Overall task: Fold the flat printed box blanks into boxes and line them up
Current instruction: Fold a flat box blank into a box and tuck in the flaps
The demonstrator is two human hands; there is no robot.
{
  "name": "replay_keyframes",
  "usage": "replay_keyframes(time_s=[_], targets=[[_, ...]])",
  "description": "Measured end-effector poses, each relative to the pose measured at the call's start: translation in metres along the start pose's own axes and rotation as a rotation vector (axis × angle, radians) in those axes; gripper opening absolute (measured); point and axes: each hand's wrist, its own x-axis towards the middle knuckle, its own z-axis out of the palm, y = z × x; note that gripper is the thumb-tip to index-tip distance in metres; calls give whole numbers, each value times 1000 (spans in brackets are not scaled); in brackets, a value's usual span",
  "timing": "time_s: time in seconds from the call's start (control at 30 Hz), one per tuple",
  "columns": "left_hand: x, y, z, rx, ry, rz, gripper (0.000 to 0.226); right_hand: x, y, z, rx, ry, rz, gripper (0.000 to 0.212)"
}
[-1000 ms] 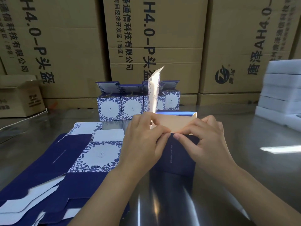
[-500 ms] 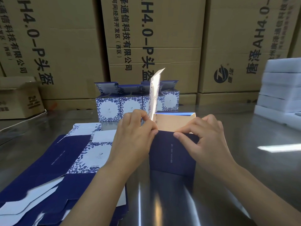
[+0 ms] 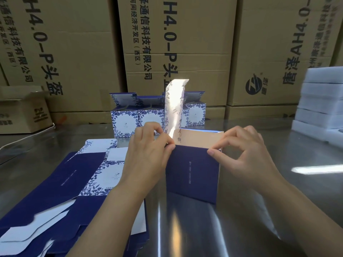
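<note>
The half-folded box stands open-topped on the steel tabletop, one flap upright; the left hand pinches its near wall's top left corner, the right hand pinches the right; flat blanks lie just left; finished boxes line up behind

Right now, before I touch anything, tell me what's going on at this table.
A person is folding one printed blank into a box. The half-folded box stands open-topped on the steel table. The left hand and right hand pinch the two ends of its near wall's top edge. One printed flap sticks straight up. More flat blanks lie stacked on the left, and a row of folded boxes stands behind.
</note>
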Motion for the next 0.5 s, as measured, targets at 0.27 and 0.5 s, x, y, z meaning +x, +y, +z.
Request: replay_keyframes(time_s=[0.27,0.5], targets=[[1,-1,0,86,4,-35,12,-3,-4,4,58,20,-34,13],[0,-1,2,73,-10,-49,13,-5,-9,6,136,32,-70,19]])
